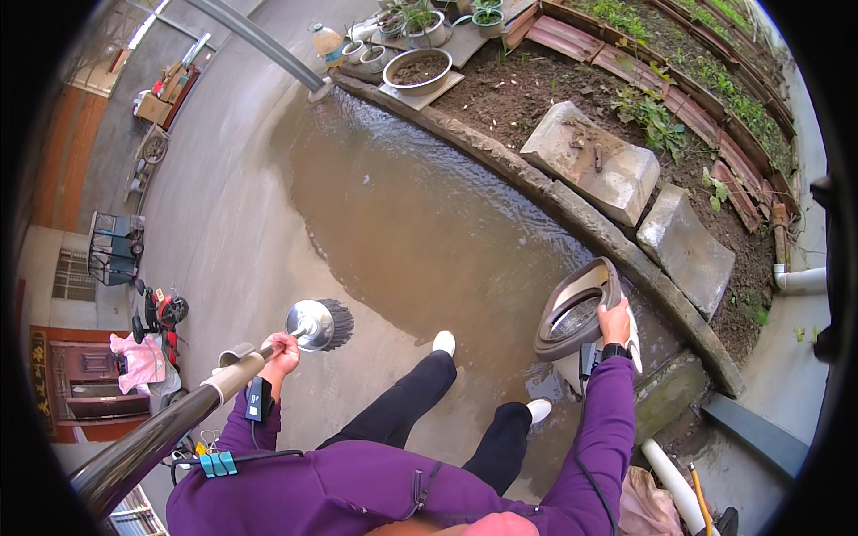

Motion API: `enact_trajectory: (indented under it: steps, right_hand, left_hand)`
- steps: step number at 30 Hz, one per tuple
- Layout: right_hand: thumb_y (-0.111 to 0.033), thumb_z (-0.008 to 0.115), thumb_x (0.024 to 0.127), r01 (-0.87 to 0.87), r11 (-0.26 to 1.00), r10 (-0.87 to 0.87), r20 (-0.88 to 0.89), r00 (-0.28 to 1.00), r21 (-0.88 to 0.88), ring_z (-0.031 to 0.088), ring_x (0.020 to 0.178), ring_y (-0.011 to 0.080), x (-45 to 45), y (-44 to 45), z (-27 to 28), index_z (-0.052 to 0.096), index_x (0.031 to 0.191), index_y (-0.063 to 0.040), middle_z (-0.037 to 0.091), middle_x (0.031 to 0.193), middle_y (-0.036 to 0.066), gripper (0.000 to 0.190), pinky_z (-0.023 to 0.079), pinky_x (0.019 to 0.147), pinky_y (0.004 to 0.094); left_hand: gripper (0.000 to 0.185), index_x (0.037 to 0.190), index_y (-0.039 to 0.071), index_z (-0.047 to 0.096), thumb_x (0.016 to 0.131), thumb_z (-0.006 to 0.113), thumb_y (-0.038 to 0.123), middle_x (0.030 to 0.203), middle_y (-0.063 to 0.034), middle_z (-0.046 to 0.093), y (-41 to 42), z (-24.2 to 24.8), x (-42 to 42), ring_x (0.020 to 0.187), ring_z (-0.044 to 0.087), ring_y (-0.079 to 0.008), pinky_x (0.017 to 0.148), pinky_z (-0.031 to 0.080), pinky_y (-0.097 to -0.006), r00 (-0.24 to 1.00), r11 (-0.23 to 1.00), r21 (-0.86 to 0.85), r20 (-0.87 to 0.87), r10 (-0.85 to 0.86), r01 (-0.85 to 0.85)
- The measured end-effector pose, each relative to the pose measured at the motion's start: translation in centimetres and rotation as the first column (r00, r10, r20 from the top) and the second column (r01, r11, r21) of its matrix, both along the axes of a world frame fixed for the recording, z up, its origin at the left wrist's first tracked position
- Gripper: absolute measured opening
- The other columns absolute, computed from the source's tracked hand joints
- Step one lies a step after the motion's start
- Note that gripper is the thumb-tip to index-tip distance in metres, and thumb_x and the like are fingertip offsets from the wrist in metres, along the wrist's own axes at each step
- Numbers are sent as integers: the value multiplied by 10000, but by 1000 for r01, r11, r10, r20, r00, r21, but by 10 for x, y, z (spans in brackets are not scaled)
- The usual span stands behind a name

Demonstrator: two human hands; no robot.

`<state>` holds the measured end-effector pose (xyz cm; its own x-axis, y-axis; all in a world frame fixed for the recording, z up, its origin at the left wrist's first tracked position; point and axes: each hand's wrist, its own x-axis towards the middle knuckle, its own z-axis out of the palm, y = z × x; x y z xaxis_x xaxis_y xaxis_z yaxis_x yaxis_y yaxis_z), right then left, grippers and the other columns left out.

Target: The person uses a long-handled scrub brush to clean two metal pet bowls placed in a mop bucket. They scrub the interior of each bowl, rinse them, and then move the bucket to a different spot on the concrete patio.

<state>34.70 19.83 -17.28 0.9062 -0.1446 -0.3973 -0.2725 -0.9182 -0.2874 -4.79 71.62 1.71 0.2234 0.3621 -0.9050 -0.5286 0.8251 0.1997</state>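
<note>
My left hand [283, 355] grips the pole of a mop [234, 376]. The mop's round metal head plate [308, 324], fringed with dark grey strands, is seen beyond that hand. On the right, my right hand [614, 323] holds the brown rim of a spin-mop bucket [548, 331]. This bucket looks tilted, with a metal wringing basket [575, 319] inside; its lower part is partly hidden. Brownish water [409, 234] spreads over the concrete floor [234, 234] from near the bucket along a low concrete curb [496, 157].
Beyond the curb, two concrete blocks [590, 161] rest on a soil bed [496, 100]. A basin of soil [419, 72] and potted plants [425, 20] stand near a metal post [261, 47]. Parked at left are a red motorcycle [161, 311] and a green cart [117, 248]. A white pipe [670, 479] lies lower right.
</note>
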Motion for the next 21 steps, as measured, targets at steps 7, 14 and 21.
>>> enact_trajectory:
  steps: [7,14,21]
  right_hand:
    - [-325,581,690,91,972,-64,-130,990,217,512,899,365,-35,-48,-27,511,921,60,537,916,261,455,407,780,401]
    - [-301,542,739,219,964,-198,-143,970,152,496,913,363,-86,-112,-81,502,1003,-4,533,949,228,400,397,775,411]
    - [-241,563,740,305,923,-272,-160,949,235,479,945,357,-149,-164,-131,411,1138,-41,504,993,238,470,386,801,394]
  left_hand:
    - [169,599,22,413,766,396,29,467,-38,433,-33,23,39,399,483,-151,416,479,-234,1000,1000,0,-8,6,-6]
    - [45,647,-29,415,684,439,-39,568,-92,435,-49,37,44,440,485,-165,424,494,-254,989,976,-215,128,74,-45]
    - [37,694,-38,428,682,453,-63,605,-87,434,-73,36,54,451,473,-154,417,495,-251,997,981,-193,78,13,3]
